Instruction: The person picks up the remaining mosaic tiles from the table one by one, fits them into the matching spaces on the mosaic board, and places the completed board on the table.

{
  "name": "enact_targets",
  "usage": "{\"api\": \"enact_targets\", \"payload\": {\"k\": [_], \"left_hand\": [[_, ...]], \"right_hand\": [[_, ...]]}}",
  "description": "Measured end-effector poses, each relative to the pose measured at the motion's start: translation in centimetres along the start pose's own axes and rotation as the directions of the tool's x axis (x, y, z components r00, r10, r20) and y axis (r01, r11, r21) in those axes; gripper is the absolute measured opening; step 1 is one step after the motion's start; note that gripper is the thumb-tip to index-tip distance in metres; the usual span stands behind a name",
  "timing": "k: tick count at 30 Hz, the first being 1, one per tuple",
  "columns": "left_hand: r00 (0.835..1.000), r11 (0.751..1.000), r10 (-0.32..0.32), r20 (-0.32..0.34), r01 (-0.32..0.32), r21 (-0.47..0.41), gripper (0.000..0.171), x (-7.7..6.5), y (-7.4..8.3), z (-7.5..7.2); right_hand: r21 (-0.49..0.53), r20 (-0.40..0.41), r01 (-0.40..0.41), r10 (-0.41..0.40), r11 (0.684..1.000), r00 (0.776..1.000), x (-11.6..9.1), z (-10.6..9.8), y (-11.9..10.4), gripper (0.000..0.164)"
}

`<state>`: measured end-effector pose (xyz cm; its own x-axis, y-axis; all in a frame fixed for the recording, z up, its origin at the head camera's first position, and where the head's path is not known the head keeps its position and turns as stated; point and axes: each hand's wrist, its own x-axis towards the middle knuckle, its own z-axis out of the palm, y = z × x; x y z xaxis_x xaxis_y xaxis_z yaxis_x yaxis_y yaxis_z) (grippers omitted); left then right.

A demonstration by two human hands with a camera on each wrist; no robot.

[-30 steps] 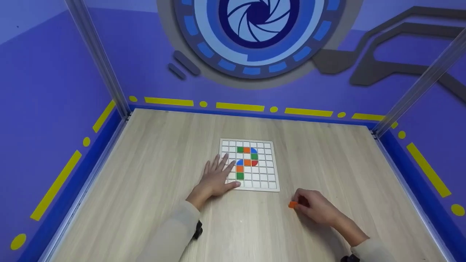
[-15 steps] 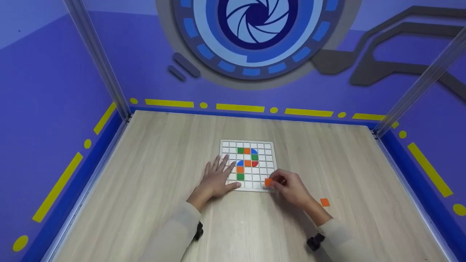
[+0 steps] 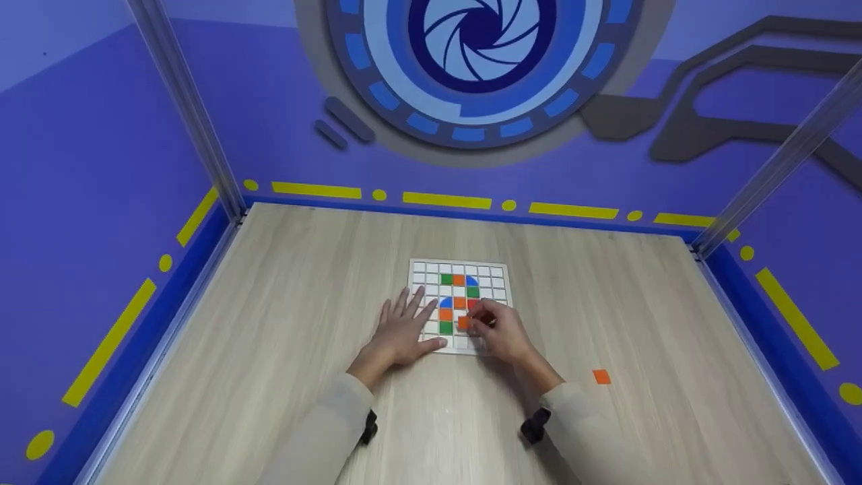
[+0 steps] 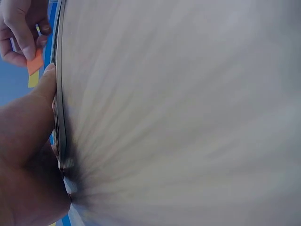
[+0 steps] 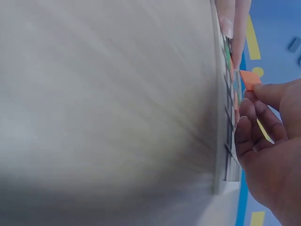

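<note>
A square white grid board (image 3: 495,342) lies on the table, with green, orange, blue and red tiles forming a bent line in its cells. My left hand (image 3: 397,333) rests spread on the board's left edge, fingers straight. Over the lower middle of the board, my right hand (image 3: 502,330) pinches an orange square tile (image 3: 463,323) between thumb and finger. In the right wrist view that orange tile (image 5: 250,80) sticks out from the fingertips, held above the board. The right hand hides some cells on the board's right side.
Another orange square tile (image 3: 601,376) lies on the wooden table (image 3: 303,283) to the right of my right forearm. Blue-purple walls (image 3: 269,135) with yellow marks enclose the table at the back and sides.
My right hand has carried the orange tile from the table at the right, leftward and forward to over the board. Another orange tile on the table came into sight. The left hand stayed put.
</note>
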<state>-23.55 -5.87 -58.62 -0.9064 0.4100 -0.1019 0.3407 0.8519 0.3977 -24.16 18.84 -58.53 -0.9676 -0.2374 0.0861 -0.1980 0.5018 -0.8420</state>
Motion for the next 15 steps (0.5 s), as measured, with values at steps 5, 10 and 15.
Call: {"api": "enact_targets", "payload": {"k": [5, 10, 15], "left_hand": [[1.000, 1.000, 0.001, -0.002, -0.001, -0.008, 0.086, 0.14, 0.08, 0.09], [1.000, 1.000, -0.008, -0.002, 0.008, 0.004, 0.087, 0.18, 0.06, 0.09], [1.000, 1.000, -0.014, 0.006, 0.014, 0.003, 0.087, 0.13, 0.01, 0.02]], "right_hand": [[0.017, 0.002, -0.002, 0.002, 1.000, 1.000, 0.22, 0.31, 0.76, 0.014], [0.012, 0.014, -0.011, 0.011, 1.000, 1.000, 0.49, 0.43, 0.90, 0.012], [0.011, 0.008, -0.047, 0.047, 0.999, 0.999, 0.60, 0.70, 0.74, 0.011]]}}
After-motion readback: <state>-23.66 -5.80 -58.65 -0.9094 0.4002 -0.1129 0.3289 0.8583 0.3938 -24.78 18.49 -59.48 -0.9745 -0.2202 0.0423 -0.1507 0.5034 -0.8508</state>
